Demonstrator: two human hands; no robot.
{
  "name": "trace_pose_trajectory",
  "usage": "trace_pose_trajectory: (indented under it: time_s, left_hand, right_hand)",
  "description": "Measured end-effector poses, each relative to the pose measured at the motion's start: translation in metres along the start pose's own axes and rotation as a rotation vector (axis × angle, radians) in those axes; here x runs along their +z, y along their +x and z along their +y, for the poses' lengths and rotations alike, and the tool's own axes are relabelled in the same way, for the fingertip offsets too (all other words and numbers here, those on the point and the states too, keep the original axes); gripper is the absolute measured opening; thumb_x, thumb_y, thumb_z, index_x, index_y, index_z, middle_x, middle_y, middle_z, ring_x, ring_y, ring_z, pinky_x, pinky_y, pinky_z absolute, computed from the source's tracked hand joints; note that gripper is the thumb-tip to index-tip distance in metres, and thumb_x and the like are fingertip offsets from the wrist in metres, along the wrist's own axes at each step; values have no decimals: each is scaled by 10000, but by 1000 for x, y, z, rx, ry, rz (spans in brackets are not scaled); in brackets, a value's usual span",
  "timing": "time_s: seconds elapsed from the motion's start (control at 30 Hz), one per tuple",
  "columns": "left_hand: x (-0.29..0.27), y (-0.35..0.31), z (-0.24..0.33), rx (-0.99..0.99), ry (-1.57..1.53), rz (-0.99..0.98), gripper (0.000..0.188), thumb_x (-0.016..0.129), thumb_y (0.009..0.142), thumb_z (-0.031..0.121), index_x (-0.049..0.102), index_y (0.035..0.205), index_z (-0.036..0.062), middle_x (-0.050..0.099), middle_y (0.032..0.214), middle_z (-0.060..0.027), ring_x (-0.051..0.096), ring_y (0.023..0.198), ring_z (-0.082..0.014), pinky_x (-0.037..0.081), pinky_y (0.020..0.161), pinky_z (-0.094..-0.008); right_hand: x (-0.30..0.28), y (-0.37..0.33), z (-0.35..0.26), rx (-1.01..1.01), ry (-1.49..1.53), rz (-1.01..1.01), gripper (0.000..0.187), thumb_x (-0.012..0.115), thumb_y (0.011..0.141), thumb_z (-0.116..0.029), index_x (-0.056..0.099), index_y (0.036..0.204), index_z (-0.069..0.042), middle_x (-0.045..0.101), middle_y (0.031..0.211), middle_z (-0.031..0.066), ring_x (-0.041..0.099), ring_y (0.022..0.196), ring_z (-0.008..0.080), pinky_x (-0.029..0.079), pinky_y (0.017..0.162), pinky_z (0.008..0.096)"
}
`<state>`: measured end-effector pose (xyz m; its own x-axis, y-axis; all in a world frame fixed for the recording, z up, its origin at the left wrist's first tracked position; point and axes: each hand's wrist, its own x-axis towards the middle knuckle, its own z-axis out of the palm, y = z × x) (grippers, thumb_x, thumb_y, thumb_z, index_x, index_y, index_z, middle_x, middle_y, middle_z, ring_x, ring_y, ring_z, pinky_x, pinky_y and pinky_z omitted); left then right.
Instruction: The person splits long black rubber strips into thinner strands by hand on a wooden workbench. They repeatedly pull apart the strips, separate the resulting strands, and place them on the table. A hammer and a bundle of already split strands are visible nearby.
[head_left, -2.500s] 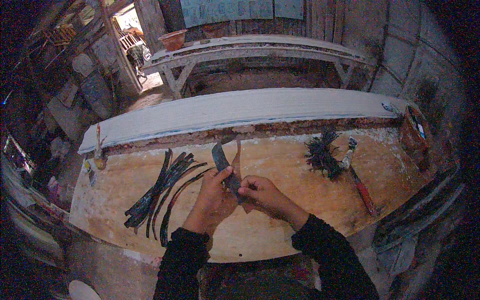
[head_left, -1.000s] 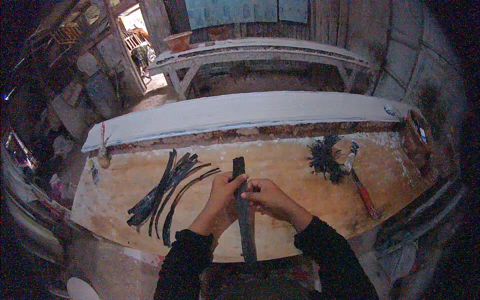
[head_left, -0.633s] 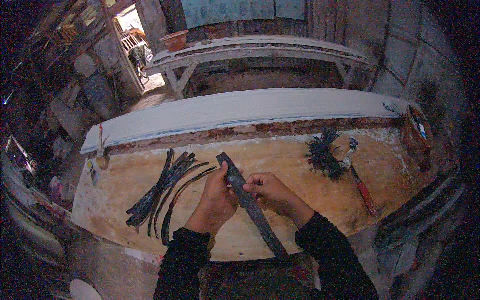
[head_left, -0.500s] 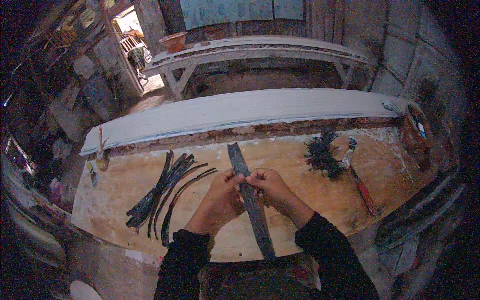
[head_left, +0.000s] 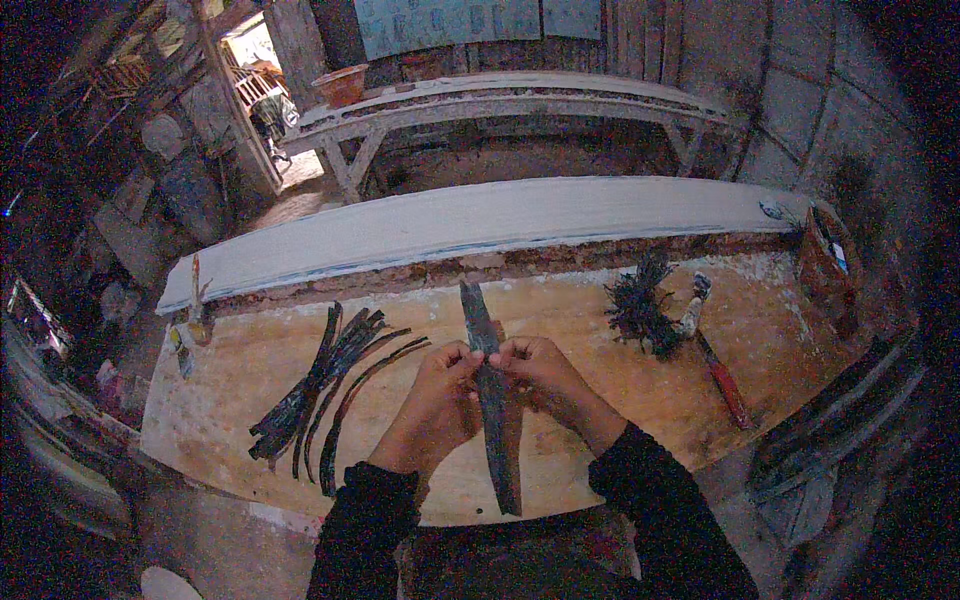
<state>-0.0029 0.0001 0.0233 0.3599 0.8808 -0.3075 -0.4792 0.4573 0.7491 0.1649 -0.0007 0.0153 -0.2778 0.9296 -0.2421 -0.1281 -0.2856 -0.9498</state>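
Note:
A long, flat dark strip (head_left: 494, 430) runs upright between my hands, tapering at its lower end. My left hand (head_left: 445, 390) pinches its left edge near the middle with thumb and curled fingers. My right hand (head_left: 550, 375) grips the same strip from the right, the two thumbs almost meeting. A brownish band lies just right of the strip; I cannot tell whether it is shadow. Left of my hands, a pile of similar dark strips (head_left: 318, 385) rests on the wooden board (head_left: 600, 450), with thin curved ones at its right side.
Right on the board are a clump of dark shreds (head_left: 640, 308) and a red-handled tool (head_left: 722, 380). A long white slab (head_left: 480, 222) spans the far edge. A brown container (head_left: 828, 255) stands at the right end. Behind is a long bench (head_left: 520, 105) with a clay-coloured pot (head_left: 341, 86).
The held strip has swung, its lower end shifting left, and it now shows a narrower face. Both hands keep their grip in nearly the same place.

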Motion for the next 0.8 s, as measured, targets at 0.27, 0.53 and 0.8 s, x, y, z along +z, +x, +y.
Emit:
trace_pose_trajectory:
  time_s: [0.27, 0.53, 0.8]
  left_hand:
    - [-2, -3, 3, 57, -5, -47, 131, 573, 934, 145, 525, 825, 92, 599, 745, -21, 547, 598, -91, 421, 453, -200]
    - [10, -7, 7, 52, 94, -96, 149, 663, 832, 7, 577, 953, 27, 650, 833, -82, 670, 745, -187, 569, 649, -313]
    - [-1, 4, -3, 166, 209, -15, 99, 667, 829, 2, 579, 873, 15, 645, 797, -76, 626, 683, -138, 529, 603, -268]
  right_hand:
    - [-3, 6, 13, -53, 71, -59, 125, 681, 852, -158, 609, 807, -65, 573, 704, -11, 534, 606, 81, 444, 523, 227]
    - [-5, 10, 15, -133, -2, 35, 87, 663, 849, -106, 627, 815, -35, 590, 694, 8, 551, 599, 85, 458, 537, 230]
    - [-6, 11, 20, -235, -157, 76, 106, 673, 839, -86, 610, 777, -28, 598, 687, 18, 554, 605, 86, 427, 525, 232]
